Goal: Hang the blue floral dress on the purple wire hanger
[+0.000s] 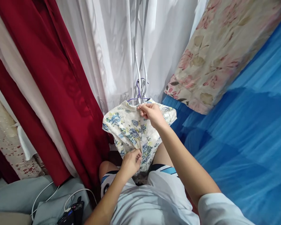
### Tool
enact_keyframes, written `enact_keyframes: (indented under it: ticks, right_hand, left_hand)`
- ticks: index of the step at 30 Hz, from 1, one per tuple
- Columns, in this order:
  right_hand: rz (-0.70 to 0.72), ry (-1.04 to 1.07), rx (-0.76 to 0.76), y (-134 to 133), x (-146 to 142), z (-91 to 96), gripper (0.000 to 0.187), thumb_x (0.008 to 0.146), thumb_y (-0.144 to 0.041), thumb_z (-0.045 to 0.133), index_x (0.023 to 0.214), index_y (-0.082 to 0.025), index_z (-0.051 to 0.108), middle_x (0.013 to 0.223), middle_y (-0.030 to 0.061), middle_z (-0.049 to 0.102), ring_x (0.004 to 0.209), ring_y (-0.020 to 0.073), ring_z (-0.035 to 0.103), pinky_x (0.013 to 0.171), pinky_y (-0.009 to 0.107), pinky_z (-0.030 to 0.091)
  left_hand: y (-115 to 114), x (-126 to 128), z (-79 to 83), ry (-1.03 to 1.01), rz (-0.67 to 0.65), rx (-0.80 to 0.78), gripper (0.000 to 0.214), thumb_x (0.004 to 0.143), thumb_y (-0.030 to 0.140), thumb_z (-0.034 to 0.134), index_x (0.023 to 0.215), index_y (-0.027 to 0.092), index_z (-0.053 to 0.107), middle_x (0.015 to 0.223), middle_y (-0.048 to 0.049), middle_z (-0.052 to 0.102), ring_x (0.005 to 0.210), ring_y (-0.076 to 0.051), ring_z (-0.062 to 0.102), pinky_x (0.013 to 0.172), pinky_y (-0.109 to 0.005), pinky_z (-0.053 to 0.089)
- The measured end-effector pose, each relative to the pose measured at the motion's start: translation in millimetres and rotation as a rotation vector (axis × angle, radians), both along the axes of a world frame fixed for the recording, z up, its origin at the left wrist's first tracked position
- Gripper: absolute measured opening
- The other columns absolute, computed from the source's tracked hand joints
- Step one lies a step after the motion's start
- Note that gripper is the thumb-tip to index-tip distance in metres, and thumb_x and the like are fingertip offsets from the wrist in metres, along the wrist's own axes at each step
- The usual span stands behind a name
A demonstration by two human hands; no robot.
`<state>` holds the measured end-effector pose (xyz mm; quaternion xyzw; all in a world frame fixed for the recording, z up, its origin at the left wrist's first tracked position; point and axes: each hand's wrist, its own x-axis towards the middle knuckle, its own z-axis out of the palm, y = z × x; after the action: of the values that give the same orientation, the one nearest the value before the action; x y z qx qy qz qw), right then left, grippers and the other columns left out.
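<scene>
One floral shirt on purple hanger, before the lap; collar up and away, long axis running toward wearer. Right hand: fingers pinching collar. Left hand: fingers pinching lower front. Straps overlap hanger. Red cloth left, blue cloth right. Hanger arms mostly hidden; hem unclear.

Light falls brightest on the white curtain, marked by soft grey shadows; darker shadows pattern the red curtain. Wide-angle distortion slants the outer edges, and the blue cloth at right looks soft, slightly blurred.
</scene>
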<state>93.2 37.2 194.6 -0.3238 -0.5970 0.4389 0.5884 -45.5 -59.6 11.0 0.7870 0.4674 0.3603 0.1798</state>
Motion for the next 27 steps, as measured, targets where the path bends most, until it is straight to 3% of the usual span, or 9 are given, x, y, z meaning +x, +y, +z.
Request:
enact_keyframes:
  ticks: [2,4,6,8,11,15,20,24,27]
  right_hand:
    - [-0.014,-0.067,0.021,-8.4,-0.2,-7.1,0.030,0.084,-0.040,0.062,0.074,-0.012,0.066,0.045,-0.0027,0.053,0.038,0.0070,0.039,0.041,0.021,0.028]
    - [-0.061,-0.127,0.061,-16.5,1.2,-14.7,0.031,0.086,-0.042,0.060,0.074,-0.013,0.064,0.045,-0.0028,0.052,0.038,0.0079,0.040,0.042,0.022,0.030]
    - [-0.095,-0.180,0.110,-21.2,3.4,-18.0,0.032,0.088,-0.042,0.058,0.074,-0.014,0.063,0.046,-0.0019,0.053,0.040,0.0088,0.042,0.044,0.023,0.032]
    - [-0.106,-0.212,0.150,-21.2,5.2,-17.7,0.032,0.088,-0.043,0.057,0.075,-0.014,0.062,0.047,-0.0013,0.054,0.042,0.0096,0.044,0.045,0.023,0.033]
    - [-0.176,-0.258,0.199,-13.0,5.4,-19.5,0.030,0.088,-0.042,0.056,0.072,-0.016,0.058,0.048,-0.0011,0.054,0.044,0.0107,0.045,0.046,0.023,0.033]
    - [-0.328,-0.371,0.241,-2.4,1.5,-38.1,0.028,0.085,-0.039,0.057,0.066,-0.019,0.052,0.051,-0.0013,0.052,0.048,0.0119,0.045,0.047,0.024,0.030]
    - [-0.187,-0.412,0.143,-20.0,-3.7,-61.5,0.028,0.083,-0.036,0.056,0.062,-0.020,0.047,0.050,-0.0023,0.049,0.047,0.0117,0.043,0.048,0.024,0.030]
    - [-0.068,-0.406,0.105,-39.1,-13.2,-67.4,0.027,0.080,-0.032,0.057,0.059,-0.020,0.047,0.051,-0.0033,0.047,0.047,0.0103,0.040,0.047,0.023,0.029]
    - [-0.041,-0.337,0.047,-39.7,-15.8,-77.0,0.027,0.080,-0.032,0.058,0.058,-0.020,0.046,0.049,-0.0037,0.046,0.045,0.0100,0.039,0.046,0.023,0.028]
  left_hand:
    - [12.2,-8.6,28.7,-0.107,0.019,0.078,0.015,0.089,0.018,0.053,0.101,0.022,0.062,0.090,-0.0045,0.065,0.082,-0.018,0.062,0.079,-0.030,0.048]
    - [26.7,-14.6,70.6,-0.237,0.096,0.217,0.030,0.095,0.026,0.049,0.125,0.023,0.055,0.094,-0.0051,0.065,0.084,-0.018,0.062,0.083,-0.031,0.049]
    - [42.5,-16.6,115.1,-0.259,0.108,0.366,0.038,0.099,0.029,0.044,0.136,0.024,0.048,0.101,-0.0061,0.066,0.086,-0.017,0.062,0.085,-0.030,0.048]
    - [58.1,-14.3,150.5,-0.166,0.064,0.474,0.028,0.099,0.030,0.044,0.122,0.023,0.059,0.104,-0.0060,0.066,0.090,-0.017,0.061,0.085,-0.030,0.047]
    - [75.7,-7.1,175.9,-0.067,0.042,0.603,0.020,0.098,0.028,0.047,0.093,0.020,0.065,0.093,-0.0057,0.065,0.091,-0.019,0.060,0.083,-0.029,0.045]
    - [84.8,-11.6,180.2,-0.205,0.140,0.723,0.018,0.097,0.029,0.050,0.088,0.019,0.063,0.087,-0.0042,0.065,0.087,-0.018,0.061,0.082,-0.029,0.044]
    - [105.3,-68.5,170.2,-0.649,0.379,0.701,0.019,0.094,0.031,0.054,0.085,0.018,0.064,0.084,-0.0027,0.064,0.085,-0.016,0.060,0.081,-0.025,0.043]
    - [131.6,-107.1,130.5,-1.444,0.385,0.263,0.016,0.090,0.021,0.057,0.075,0.016,0.060,0.073,0.0007,0.060,0.073,-0.011,0.058,0.077,-0.021,0.044]
    - [137.8,-100.4,86.1,-1.671,0.353,-0.023,0.020,0.090,0.016,0.053,0.070,0.016,0.056,0.068,-0.0004,0.059,0.066,-0.012,0.059,0.076,-0.024,0.047]
